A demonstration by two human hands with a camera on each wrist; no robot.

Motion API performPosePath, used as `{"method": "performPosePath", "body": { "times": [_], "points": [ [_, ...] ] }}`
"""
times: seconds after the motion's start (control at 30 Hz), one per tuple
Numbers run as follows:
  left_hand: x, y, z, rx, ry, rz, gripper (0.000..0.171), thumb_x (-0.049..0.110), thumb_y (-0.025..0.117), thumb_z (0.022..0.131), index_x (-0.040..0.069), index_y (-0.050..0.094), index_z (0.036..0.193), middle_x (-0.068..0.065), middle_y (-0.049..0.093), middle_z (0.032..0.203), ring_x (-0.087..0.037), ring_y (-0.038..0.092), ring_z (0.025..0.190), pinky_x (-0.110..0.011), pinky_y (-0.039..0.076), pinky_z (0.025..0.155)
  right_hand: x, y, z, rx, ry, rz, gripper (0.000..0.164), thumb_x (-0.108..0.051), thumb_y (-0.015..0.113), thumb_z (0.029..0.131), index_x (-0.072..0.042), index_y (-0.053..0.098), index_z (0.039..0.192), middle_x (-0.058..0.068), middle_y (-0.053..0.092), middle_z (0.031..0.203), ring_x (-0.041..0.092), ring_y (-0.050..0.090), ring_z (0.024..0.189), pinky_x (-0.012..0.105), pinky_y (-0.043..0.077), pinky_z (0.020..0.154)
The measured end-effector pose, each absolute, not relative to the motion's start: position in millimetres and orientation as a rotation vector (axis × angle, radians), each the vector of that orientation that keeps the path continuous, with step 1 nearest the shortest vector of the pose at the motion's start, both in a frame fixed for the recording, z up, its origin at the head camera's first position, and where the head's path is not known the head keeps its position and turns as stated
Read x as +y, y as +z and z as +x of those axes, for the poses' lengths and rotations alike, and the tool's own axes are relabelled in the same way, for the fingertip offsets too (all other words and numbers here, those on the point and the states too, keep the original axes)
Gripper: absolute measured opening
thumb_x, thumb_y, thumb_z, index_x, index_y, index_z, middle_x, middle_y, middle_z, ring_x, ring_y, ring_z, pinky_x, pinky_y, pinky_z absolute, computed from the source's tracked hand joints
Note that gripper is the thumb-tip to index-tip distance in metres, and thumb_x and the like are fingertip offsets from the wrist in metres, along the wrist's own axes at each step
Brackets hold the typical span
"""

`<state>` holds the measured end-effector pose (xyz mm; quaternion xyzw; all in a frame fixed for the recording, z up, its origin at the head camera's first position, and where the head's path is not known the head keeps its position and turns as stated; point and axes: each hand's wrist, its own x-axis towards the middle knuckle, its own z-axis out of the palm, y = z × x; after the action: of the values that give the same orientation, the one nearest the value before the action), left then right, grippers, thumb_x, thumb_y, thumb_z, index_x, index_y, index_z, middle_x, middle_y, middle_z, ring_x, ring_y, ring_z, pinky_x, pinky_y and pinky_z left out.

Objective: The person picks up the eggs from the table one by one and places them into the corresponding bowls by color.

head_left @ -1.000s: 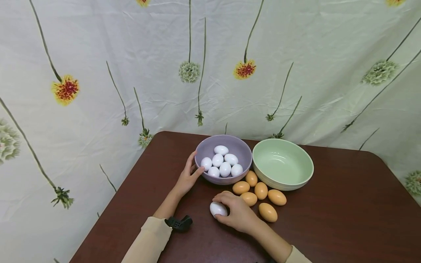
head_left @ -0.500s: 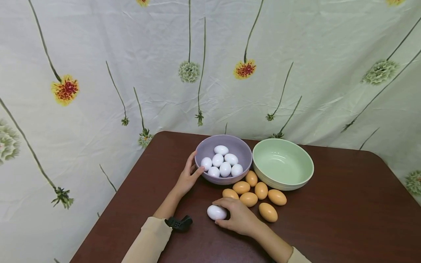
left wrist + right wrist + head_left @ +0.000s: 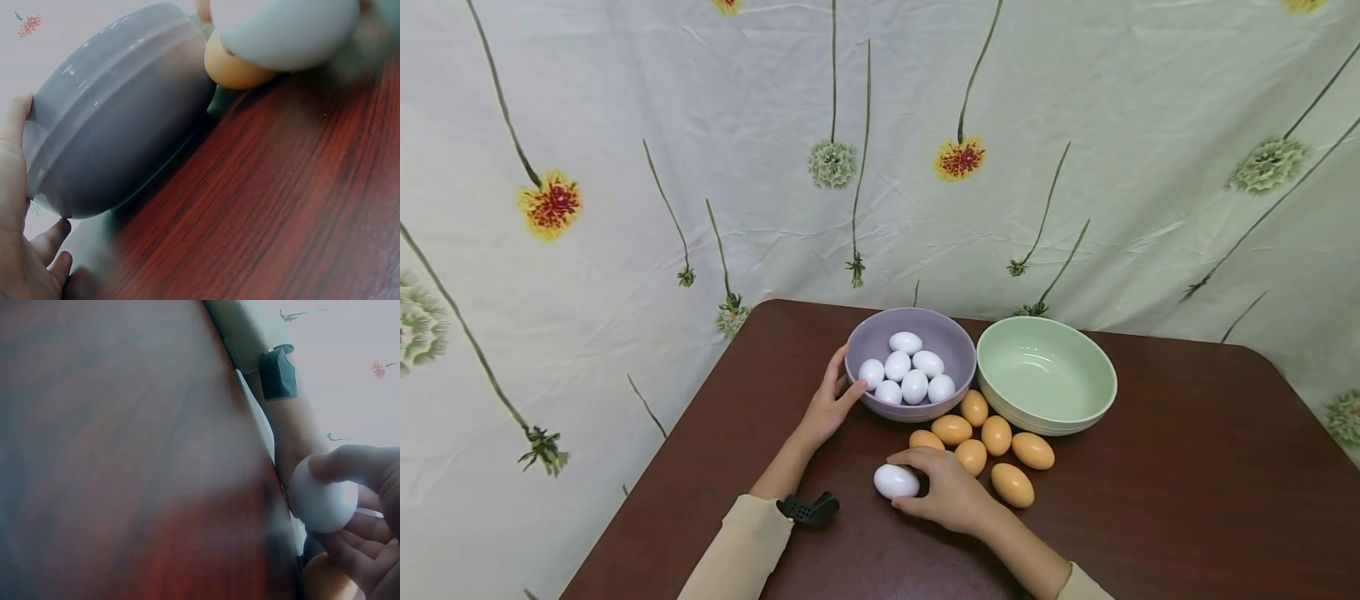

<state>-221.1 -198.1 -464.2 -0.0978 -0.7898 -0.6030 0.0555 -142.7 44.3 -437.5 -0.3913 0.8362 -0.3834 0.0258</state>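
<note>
My left hand (image 3: 827,408) holds the left side of a purple bowl (image 3: 880,329), thumb at the rim. Several white eggs (image 3: 914,387) lie inside that bowl. In the left wrist view, fingers (image 3: 51,240) touch the bowl's outer wall (image 3: 125,119). My right hand (image 3: 953,493) pinches another white egg (image 3: 895,482) between thumb and fingers, in front of the bowl. The right wrist view shows the thumb across this white egg (image 3: 325,497). Whether it touches the table cannot be told. Several brown eggs (image 3: 996,436) lie just beyond the right hand, one partly hidden by it.
A light green bowl (image 3: 1045,375) with nothing in it stands right of the purple one, close against it. Both are on a dark red-brown table (image 3: 1195,467). A flowered cloth (image 3: 760,125) hangs behind the table's far edge.
My right hand has drawn the white egg slightly left and nearer, uncovering a brown egg at the left of the group. One brown egg by the fingers has turned. The left hand stays put.
</note>
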Motion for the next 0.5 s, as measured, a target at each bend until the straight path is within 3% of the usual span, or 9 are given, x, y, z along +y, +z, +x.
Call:
{"method": "performPosePath", "body": {
  "times": [0.3,0.5],
  "points": [
    [-195,-435,-204,-2.438,-1.841,-0.314,0.071,0.011,0.056,0.099,0.007,0.013,0.156,-0.022,0.015,0.159,-0.044,0.03,0.138,-0.056,0.031,0.107,44,-429,-150,2.543,-1.296,-1.2,0.043,-0.014,0.082,0.079,0.0,0.067,0.117,0.004,0.067,0.108,0.016,0.062,0.101,0.033,0.052,0.086],
    [-192,-429,-200,-2.434,-1.839,-0.311,0.07,0.012,0.056,0.099,0.006,0.014,0.156,-0.022,0.016,0.158,-0.046,0.03,0.138,-0.058,0.029,0.108,43,-419,-156,2.511,-1.355,-1.167,0.042,-0.012,0.082,0.079,0.001,0.067,0.115,0.007,0.068,0.111,0.02,0.062,0.102,0.036,0.053,0.085]
  ]
}}
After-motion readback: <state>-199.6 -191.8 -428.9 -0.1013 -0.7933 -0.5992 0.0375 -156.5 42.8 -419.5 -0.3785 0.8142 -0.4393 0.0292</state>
